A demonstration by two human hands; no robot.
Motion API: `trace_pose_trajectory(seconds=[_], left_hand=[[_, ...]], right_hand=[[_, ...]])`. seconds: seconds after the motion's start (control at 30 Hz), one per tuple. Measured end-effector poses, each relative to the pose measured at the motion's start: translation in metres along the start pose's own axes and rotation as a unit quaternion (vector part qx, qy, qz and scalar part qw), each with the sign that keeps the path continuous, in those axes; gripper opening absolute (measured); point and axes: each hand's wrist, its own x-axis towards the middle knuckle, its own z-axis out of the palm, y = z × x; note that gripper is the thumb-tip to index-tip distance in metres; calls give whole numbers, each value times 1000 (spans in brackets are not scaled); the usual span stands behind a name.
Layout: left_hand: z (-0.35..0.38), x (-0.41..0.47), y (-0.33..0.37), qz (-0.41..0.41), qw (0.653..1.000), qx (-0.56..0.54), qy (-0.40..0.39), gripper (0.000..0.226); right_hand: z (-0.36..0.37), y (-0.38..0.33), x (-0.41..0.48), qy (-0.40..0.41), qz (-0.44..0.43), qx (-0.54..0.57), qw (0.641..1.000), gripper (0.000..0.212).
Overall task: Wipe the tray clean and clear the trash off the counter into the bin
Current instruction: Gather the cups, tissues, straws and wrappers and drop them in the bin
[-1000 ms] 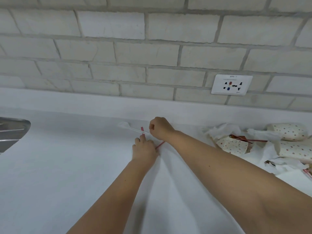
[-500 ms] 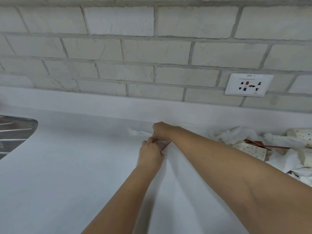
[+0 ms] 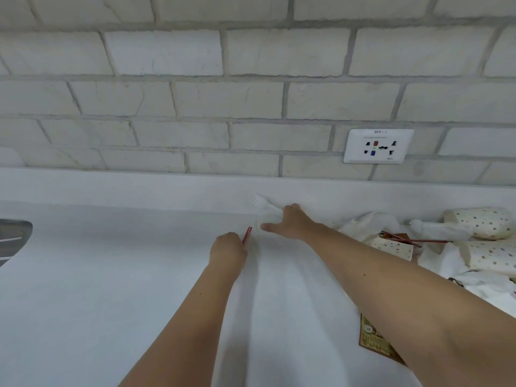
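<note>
Head view. Three dotted cups (image 3: 474, 222) lie on their sides in the trash pile (image 3: 435, 255) at the right end of the counter (image 3: 97, 289), tangled with crumpled napkins (image 3: 371, 226). What is inside the cups cannot be told. A corner of a steel sink (image 3: 14, 237) shows at the left edge, and its inside is out of view.

The counter runs back to a low white upstand (image 3: 125, 185) under the brick wall (image 3: 167, 101), which carries one outlet (image 3: 378, 146). A wide stretch of white top lies between the sink and the left arm. On the right, the pile sits close beside the right forearm.

Both hands reach to the back of the counter, near each other but apart. The left hand (image 3: 227, 248) has its fingers curled and pinches one red stick (image 3: 247, 234), whose tip pokes up past the knuckles. The right hand (image 3: 296, 222) curls its fingers over the handle of one white fork (image 3: 258, 200), with its thumb stretched out to the left. The fork's tines point left against the upstand. A blurred white piece under that thumb cannot be made out.

Two more sticks (image 3: 405, 239) cross in the pile. One brown packet (image 3: 374, 340) lies flat on the counter, partly under the right forearm.
</note>
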Motion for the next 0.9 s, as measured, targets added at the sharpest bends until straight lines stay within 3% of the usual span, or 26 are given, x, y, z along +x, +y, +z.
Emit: trace_pose_trajectory(seconds=[0.07, 0.23, 0.37, 0.43, 0.53, 0.6, 0.7, 0.73, 0.8, 0.9], left_hand=[[1, 2, 2, 8, 999, 39, -22, 25], [10, 4, 3, 54, 982, 177, -29, 30], [9, 9, 2, 13, 997, 73, 4, 22], [5, 10, 2, -14, 1000, 18, -5, 14], [2, 10, 2, -12, 999, 13, -34, 24], [2, 4, 6, 3, 998, 53, -41, 13], [12, -3, 12, 34, 987, 157, -17, 31], [17, -7, 14, 46, 981, 188, -6, 33], [25, -16, 19, 52, 974, 220, 13, 33], [34, -30, 22, 61, 985, 154, 55, 33]], right_hand=[[7, -1, 1, 13, 30, 18, 999, 98], [9, -6, 8, 13, 102, 89, 991, 106], [8, -4, 7, 21, 123, 168, 978, 114], [8, 1, 2, 32, 111, 192, 975, 107], [10, 7, -8, 31, 84, 217, 972, 87], [9, 10, -15, 29, 81, 241, 967, 63], [3, 14, -28, 47, 84, 275, 957, 16], [1, 15, -35, 61, 86, 280, 954, 12], [-3, 18, -51, 78, 90, 294, 948, 32], [-14, 24, -80, 69, 83, 334, 936, 34]])
